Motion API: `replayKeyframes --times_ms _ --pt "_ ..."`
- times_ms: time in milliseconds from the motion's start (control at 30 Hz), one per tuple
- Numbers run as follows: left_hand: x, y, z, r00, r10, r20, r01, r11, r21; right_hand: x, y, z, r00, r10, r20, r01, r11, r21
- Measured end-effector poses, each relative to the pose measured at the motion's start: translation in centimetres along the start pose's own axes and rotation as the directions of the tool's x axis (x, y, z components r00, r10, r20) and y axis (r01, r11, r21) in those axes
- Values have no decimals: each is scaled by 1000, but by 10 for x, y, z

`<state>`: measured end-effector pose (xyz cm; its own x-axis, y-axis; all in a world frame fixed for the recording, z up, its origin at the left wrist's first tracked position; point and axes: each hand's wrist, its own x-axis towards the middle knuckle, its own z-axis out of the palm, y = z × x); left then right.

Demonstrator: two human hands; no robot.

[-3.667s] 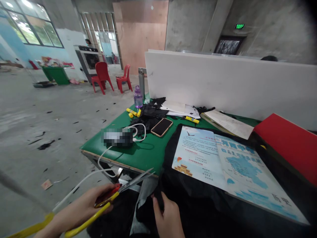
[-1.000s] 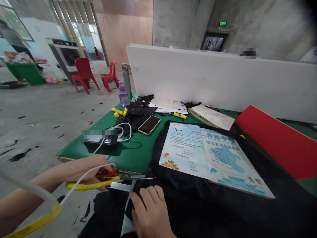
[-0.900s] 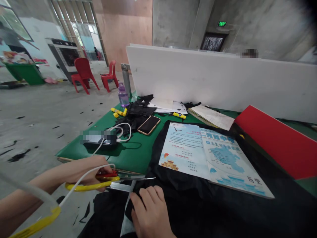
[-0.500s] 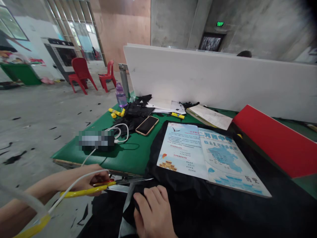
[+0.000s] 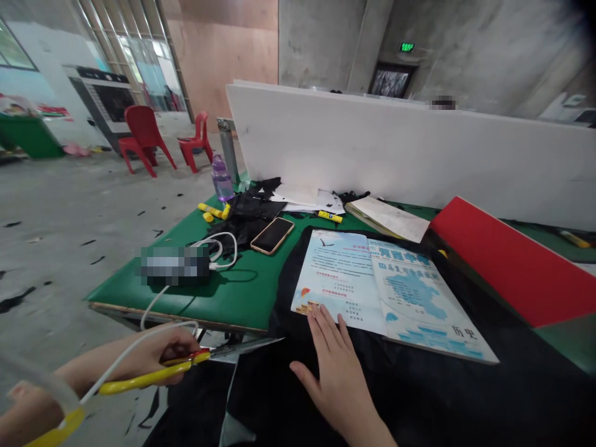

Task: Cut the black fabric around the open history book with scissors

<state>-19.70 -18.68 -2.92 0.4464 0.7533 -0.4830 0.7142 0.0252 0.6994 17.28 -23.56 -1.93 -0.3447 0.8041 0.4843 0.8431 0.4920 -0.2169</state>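
My left hand is closed round the yellow handle of a pair of scissors. Their blades point right, with the tip against the near left edge of a black cloth. My right hand rests with fingers spread on the cloth; its fingertips reach the lower edge of an open booklet with blue and white covers, which lies on the cloth. A light strip of material shows at the cloth's near edge. White cable passes in front of my left wrist.
On the green table are a phone, a blurred black device, yellow glue sticks, black scraps and a purple bottle. A red board lies at right. A white panel stands behind; red chairs stand left.
My right hand has let go of the cloth's edge, moved right and forward, and spread flat near the booklet. The left hand with the scissors has shifted slightly left and down.
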Motion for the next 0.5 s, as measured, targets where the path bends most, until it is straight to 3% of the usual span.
replayKeyframes --times_ms 100,167,300,400,500 --pt "1 6 2 983 -25 182 43 994 -99 -7 -10 5 989 112 -95 -102 989 110" --pt "0 14 2 973 -71 220 91 993 -80 -11 -21 14 970 237 -61 -223 958 181" --pt "-4 26 4 979 -70 192 86 993 -75 -12 -43 40 935 340 101 -349 933 88" --pt "-8 28 9 983 -38 178 64 987 -145 -5 -54 54 928 351 127 -354 935 2" --pt "-10 23 18 982 -41 183 78 977 -201 3 -59 60 931 342 129 -348 937 26"
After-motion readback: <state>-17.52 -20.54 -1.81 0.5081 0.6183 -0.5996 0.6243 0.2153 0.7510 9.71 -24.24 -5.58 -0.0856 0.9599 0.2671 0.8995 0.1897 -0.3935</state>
